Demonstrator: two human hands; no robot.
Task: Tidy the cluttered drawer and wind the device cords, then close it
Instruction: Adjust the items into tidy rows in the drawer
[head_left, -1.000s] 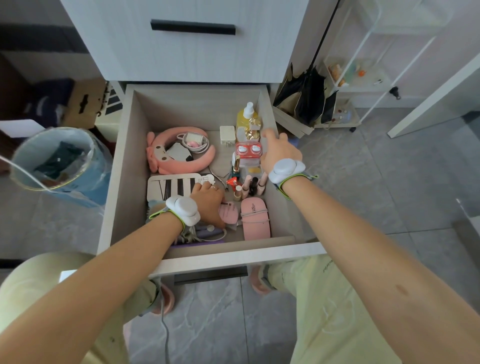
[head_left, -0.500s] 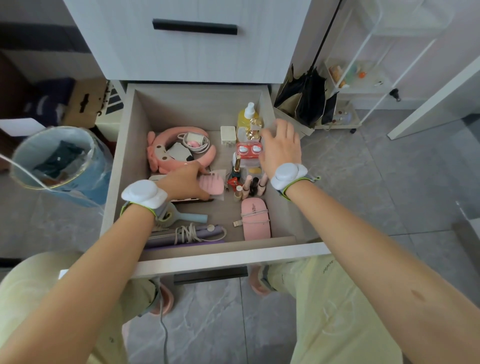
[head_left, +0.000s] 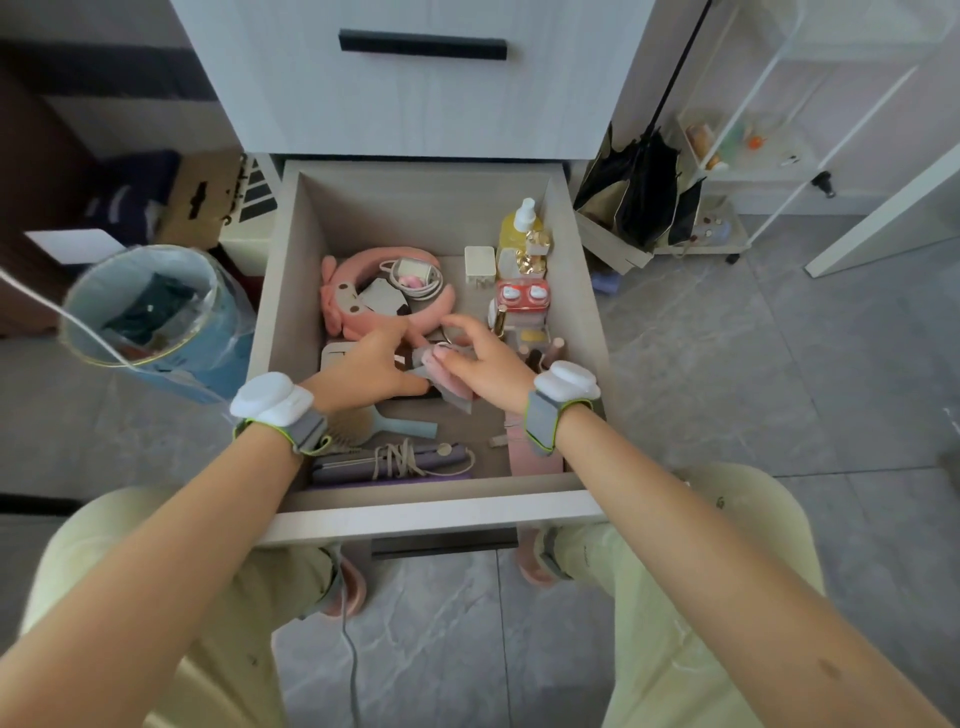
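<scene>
My left hand (head_left: 369, 371): over the middle of the open pale wooden drawer (head_left: 283, 317), thumb and fingers pinching a small pink item in a clear plastic sleeve (head_left: 451, 387).
My right hand (head_left: 485, 371): holds the same item from the other side, thumb on its pink top, forefinger lifted.
Behind my hands: a pink curved band with a cartoon face (head_left: 363, 317), a coiled white cord (head_left: 415, 273) lying inside its curve.
Front of drawer: a purple hair straightener (head_left: 353, 462) with its cord wound round it, just beside a teal-handled brush (head_left: 410, 427).
Back right corner: a yellow bottle with a white pump top (head_left: 517, 228).
</scene>
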